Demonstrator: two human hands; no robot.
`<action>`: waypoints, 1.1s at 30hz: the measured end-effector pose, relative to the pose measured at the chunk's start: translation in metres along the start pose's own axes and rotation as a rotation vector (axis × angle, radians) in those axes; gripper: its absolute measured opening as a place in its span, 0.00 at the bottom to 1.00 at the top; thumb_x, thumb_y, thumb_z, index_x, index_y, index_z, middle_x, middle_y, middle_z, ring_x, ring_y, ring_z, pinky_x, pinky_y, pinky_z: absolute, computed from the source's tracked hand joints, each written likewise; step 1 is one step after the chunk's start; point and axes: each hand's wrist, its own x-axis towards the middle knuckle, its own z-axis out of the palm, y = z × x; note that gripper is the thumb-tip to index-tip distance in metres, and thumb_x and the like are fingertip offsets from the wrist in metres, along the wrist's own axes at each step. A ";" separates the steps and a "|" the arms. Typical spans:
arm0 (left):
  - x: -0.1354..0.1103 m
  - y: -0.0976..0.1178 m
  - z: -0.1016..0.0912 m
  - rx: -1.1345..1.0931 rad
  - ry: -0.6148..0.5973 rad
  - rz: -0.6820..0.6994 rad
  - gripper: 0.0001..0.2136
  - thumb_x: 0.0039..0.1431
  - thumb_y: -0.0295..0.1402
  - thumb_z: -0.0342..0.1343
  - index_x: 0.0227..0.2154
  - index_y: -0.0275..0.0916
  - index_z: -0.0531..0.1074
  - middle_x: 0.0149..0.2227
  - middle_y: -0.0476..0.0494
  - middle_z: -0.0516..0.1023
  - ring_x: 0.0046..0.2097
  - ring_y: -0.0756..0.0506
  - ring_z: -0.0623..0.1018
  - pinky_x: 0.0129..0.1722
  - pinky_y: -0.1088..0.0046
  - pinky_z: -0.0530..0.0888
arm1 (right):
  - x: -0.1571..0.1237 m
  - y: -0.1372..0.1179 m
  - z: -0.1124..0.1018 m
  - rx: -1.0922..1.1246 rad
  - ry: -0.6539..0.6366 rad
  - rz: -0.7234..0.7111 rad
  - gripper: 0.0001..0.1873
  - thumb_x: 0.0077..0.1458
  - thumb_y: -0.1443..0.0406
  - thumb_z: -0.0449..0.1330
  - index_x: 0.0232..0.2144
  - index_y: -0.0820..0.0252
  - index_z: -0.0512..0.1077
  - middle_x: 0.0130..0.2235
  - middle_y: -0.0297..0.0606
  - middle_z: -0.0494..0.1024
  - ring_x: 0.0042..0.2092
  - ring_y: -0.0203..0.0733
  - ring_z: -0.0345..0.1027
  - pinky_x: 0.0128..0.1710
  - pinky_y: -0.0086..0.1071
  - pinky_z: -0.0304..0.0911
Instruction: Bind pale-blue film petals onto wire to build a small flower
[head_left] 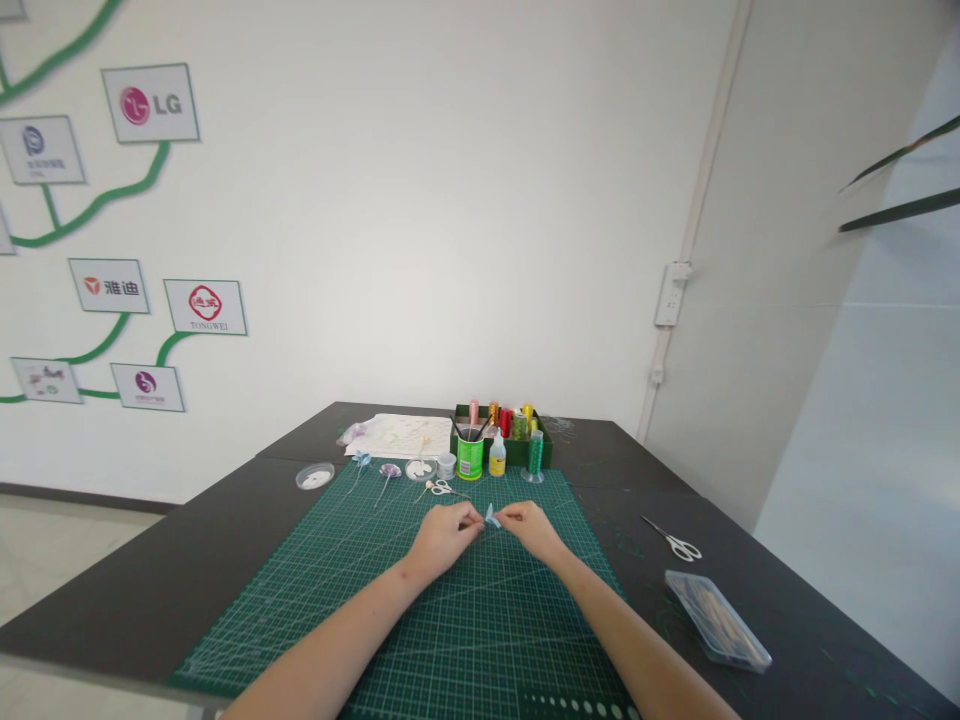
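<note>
Over the middle of the green cutting mat (pixel 315 580), a small light-blue petal-like piece (pixel 491 515) sits between my two hands. My left hand (pixel 446 538) is closed in a pinch at its left side; what lies between those fingertips is too small to make out. On the other side my right hand (pixel 531 528) pinches the blue piece's edge with thumb and forefinger. Beyond the hands lie small white-handled scissors (pixel 441 487), a blue flower on a stem (pixel 361 460) and a purple flower on a stem (pixel 390 470).
A green can (pixel 470 460) with dark-handled tools, a glue bottle (pixel 497 455) and a green thread spool (pixel 535 455) stand behind. A dark green box (pixel 546 445) holds several coloured spools. Larger scissors (pixel 682 547) and a clear plastic case (pixel 716 620) lie right; a shallow dish (pixel 315 476) sits left.
</note>
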 end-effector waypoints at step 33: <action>0.019 -0.041 -0.009 -0.208 0.210 -0.183 0.08 0.56 0.33 0.50 0.28 0.38 0.72 0.32 0.47 0.80 0.32 0.49 0.80 0.32 0.77 0.73 | -0.013 -0.021 -0.001 0.118 -0.311 -0.105 0.17 0.52 0.55 0.59 0.28 0.60 0.82 0.17 0.31 0.66 0.20 0.31 0.46 0.21 0.27 0.42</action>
